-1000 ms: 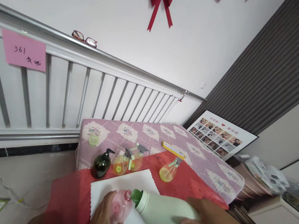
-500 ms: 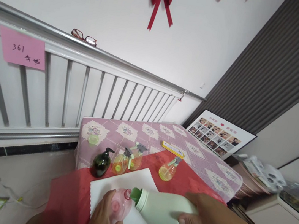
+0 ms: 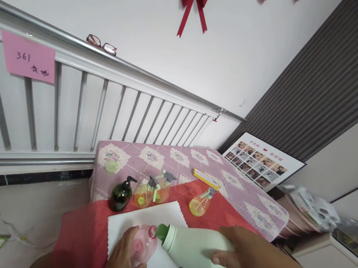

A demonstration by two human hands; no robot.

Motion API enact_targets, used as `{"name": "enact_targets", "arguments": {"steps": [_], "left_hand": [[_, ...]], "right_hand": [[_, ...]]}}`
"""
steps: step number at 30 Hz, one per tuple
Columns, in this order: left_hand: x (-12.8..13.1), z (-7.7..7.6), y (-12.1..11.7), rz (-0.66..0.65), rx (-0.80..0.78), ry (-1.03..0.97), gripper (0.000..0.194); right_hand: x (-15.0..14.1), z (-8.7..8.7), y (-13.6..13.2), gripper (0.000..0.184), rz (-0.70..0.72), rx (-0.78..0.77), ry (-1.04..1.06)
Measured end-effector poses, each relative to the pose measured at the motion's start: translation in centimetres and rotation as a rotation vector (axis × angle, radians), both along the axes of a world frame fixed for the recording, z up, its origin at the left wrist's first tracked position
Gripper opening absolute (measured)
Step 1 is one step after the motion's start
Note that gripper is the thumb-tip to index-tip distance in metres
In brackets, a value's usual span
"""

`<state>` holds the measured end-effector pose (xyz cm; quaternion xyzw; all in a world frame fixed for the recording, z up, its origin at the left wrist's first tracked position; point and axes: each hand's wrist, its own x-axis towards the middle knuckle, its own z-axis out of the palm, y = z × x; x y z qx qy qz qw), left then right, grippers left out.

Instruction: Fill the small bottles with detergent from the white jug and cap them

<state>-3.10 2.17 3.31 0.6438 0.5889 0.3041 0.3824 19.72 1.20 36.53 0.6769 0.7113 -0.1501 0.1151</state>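
Observation:
My left hand (image 3: 124, 260) is closed around a clear pink bottle (image 3: 144, 248) whose mouth is uncovered. In my right hand (image 3: 237, 253) is a large pale green jug (image 3: 200, 251), tipped on its side. Its dark green pouring spout (image 3: 162, 232) meets the mouth of the pink bottle; whether liquid is flowing I cannot tell. Both are over a white sheet (image 3: 165, 212) with a scalloped edge. Beyond it stand a dark green pump bottle (image 3: 121, 197), two clear spray bottles (image 3: 144, 195) close together, and another spray bottle (image 3: 199, 204) with yellow liquid further right.
A red cloth (image 3: 221, 210) lies over a purple patterned table cover (image 3: 175, 154). Further back are a yellow box (image 3: 205, 178) and a round green lid (image 3: 111, 167). Behind the table runs a white radiator (image 3: 108, 103) with glasses (image 3: 102, 44) on top.
My right hand and the jug have shifted very slightly left. The spout stays at the pink bottle's mouth, and my left hand keeps its hold.

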Motion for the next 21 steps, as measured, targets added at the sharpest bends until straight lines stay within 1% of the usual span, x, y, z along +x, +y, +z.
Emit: {"name": "enact_targets", "arguments": {"steps": [3, 9, 12, 17, 21], "left_hand": [[0.1, 0.4, -0.1, 0.004, 0.004, -0.008, 0.096], [-0.1, 0.3, -0.2, -0.013, -0.006, -0.006, 0.094], [-0.2, 0.3, -0.2, -0.005, -0.005, -0.032, 0.094], [-0.1, 0.8, -0.2, 0.004, -0.009, -0.021, 0.095], [-0.1, 0.4, -0.2, 0.0, -0.007, -0.036, 0.094]], "right_hand": [[-0.4, 0.5, 0.0, 0.033, -0.007, -0.065, 0.02], [-1.2, 1.4, 0.0, 0.034, -0.023, -0.073, 0.008], [-1.2, 1.4, 0.0, 0.03, -0.023, -0.075, 0.014], [-1.0, 1.2, 0.1, 0.031, -0.033, -0.064, 0.015], [-0.8, 1.0, 0.1, 0.031, -0.012, -0.07, 0.03]]}}
